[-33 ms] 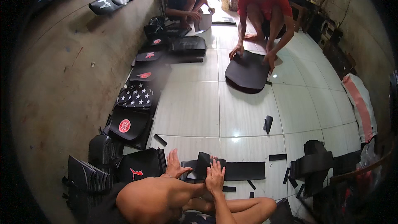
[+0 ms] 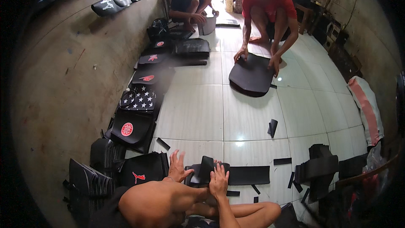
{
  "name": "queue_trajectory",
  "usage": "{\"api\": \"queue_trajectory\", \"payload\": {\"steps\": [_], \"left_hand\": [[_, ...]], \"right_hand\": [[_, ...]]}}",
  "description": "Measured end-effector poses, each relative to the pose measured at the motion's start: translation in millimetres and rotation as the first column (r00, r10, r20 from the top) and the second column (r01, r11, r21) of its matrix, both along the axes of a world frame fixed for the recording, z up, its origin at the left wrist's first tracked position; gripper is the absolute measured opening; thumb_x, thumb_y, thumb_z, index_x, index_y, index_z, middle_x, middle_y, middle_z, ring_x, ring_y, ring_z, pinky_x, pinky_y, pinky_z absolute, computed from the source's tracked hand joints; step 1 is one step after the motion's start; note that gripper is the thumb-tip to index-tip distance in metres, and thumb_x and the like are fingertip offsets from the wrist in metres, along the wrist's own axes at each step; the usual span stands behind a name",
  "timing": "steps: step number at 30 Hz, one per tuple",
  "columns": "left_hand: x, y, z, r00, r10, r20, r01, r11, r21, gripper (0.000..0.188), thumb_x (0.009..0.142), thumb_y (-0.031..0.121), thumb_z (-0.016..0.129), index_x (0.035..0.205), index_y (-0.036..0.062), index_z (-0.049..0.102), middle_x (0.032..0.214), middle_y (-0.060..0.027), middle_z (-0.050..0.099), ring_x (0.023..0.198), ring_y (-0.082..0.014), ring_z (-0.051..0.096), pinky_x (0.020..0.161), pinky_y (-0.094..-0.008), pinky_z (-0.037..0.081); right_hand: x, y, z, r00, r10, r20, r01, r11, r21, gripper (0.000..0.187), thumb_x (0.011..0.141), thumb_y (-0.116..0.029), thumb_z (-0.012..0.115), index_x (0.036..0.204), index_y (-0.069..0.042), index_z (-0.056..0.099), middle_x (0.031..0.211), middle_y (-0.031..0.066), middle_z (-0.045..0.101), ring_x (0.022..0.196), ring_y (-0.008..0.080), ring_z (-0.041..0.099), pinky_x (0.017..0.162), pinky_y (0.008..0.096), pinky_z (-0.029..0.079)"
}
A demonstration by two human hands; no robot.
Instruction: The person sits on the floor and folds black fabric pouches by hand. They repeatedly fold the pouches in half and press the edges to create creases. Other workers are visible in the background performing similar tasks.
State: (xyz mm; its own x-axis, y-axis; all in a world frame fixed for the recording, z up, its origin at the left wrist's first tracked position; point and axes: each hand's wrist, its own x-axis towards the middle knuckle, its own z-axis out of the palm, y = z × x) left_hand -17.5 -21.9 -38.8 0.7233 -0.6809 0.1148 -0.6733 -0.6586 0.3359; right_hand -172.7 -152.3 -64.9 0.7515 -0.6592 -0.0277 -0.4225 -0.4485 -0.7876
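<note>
A long black sheet-like strip [image 2: 249,175] lies crosswise on the tiles in front of me. Its left part carries a black folded piece [image 2: 206,168] with one flap standing up. My right hand [image 2: 219,179] rests on that piece, fingers stretched out and pressed flat. At the strip's left end is my left hand [image 2: 179,168], its fingers spread and its thumb close to the black edge; whether it touches cannot be told. A stack of black flaps with a red emblem [image 2: 138,177] stands just left of that hand.
More black flap stacks [image 2: 131,130] line the left wall. Black offcuts [image 2: 282,161] are scattered about, and a black pile [image 2: 317,166] stands at the right. Ahead, a person in red [image 2: 270,6] squats, holding a black panel [image 2: 252,74]; another person [image 2: 187,2] crouches behind.
My hands have barely moved. The strip's left part under the folded piece, paler and shinier before, now looks darker.
</note>
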Motion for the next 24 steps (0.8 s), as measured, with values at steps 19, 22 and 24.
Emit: {"api": "queue_trajectory", "payload": {"steps": [19, 22, 24], "left_hand": [[-13.6, -20.7, -31.9, 0.372, 0.081, -0.925, -0.368, 0.927, -0.067, 0.032, 0.08, 0.033, 0.078, 0.093, 0.0037, 0.074, 0.078, -0.0033, 0.068, 0.065, -0.0086, 0.059, 0.057, -0.0248, 0.049], [-16.5, -16.5, -42.2, 0.351, 0.02, -0.936, -0.424, 0.895, -0.14, 0.036, 0.08, 0.034, 0.078, 0.095, 0.0024, 0.072, 0.079, -0.0039, 0.069, 0.062, -0.0088, 0.059, 0.055, -0.0253, 0.05], [-23.3, -18.4, -35.1, 0.182, -0.003, -0.983, -0.494, 0.864, -0.094, 0.038, 0.081, 0.034, 0.077, 0.097, 0.0005, 0.071, 0.08, -0.0044, 0.069, 0.062, -0.0095, 0.061, 0.055, -0.0262, 0.052]], "right_hand": [[7.2, 15.5, -13.1, 0.983, -0.009, 0.185, 0.02, 0.998, -0.055, 0.034, 0.085, -0.028, 0.067, 0.106, -0.002, 0.07, 0.122, 0.0149, 0.062, 0.124, 0.0307, 0.051, 0.114, 0.0555, 0.017], [13.7, 18.9, -10.3, 0.951, -0.127, 0.282, 0.108, 0.991, 0.084, 0.022, 0.083, -0.017, 0.068, 0.095, 0.0, 0.072, 0.106, 0.0125, 0.07, 0.109, 0.0288, 0.063, 0.113, 0.0529, 0.022], [12.2, 14.2, -4.9, 0.928, -0.203, 0.311, 0.157, 0.973, 0.168, 0.016, 0.082, -0.011, 0.068, 0.092, 0.001, 0.072, 0.1, 0.0118, 0.072, 0.101, 0.0261, 0.067, 0.109, 0.0497, 0.03]]}}
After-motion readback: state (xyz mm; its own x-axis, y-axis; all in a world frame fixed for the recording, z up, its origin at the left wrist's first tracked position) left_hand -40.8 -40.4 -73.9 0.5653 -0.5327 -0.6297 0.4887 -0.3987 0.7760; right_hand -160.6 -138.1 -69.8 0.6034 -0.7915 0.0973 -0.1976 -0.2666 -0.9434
